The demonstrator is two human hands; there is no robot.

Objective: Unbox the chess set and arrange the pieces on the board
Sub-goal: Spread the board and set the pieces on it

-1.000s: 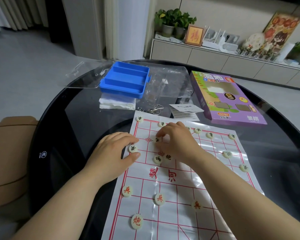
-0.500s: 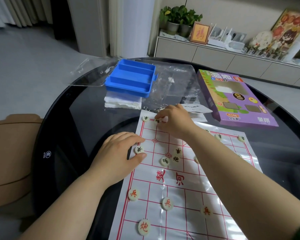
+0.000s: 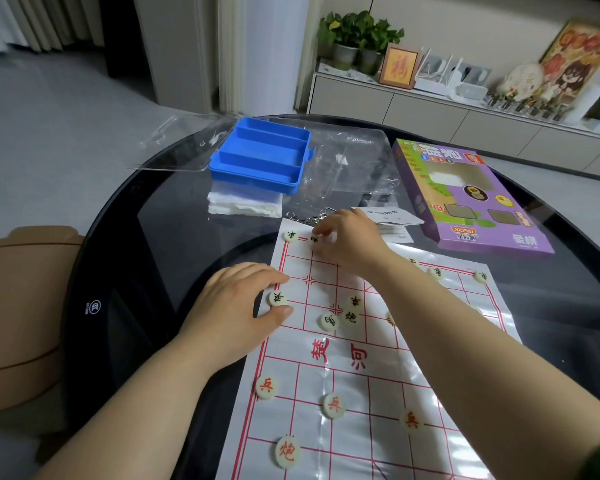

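- Right hand (image 3: pixel 347 244) is pinching a far piece (image 3: pixel 315 239) with its fingertips, right on the board's far edge line, just beside the corner piece (image 3: pixel 290 236).
- Left hand (image 3: pixel 236 306) has thumb and forefinger closed around an edge piece (image 3: pixel 278 299) on the board's left border, palm resting half off the board (image 3: pixel 371 403).
- Progress-wise I'd call it about halfway. The far row is partly filled out to the far right corner, though the right arm hides some of it.
- Three loose pieces (image 3: pixel 350 317) are bunched near the board's middle and look unplaced.
- On the near half only a few red pieces (image 3: pixel 334 405) are down, so most of that side is left to do.
- The unboxing looks done: blue tray (image 3: pixel 260 155), clear bag (image 3: pixel 347 168) and leaflet (image 3: pixel 392 216) sit beyond the board, with the purple box (image 3: pixel 465 195) off its far right.
- It's all on a dark glass table (image 3: pixel 174 237). Further beyond the board there's a sideboard (image 3: pixel 430 112) with plants (image 3: pixel 357 36).
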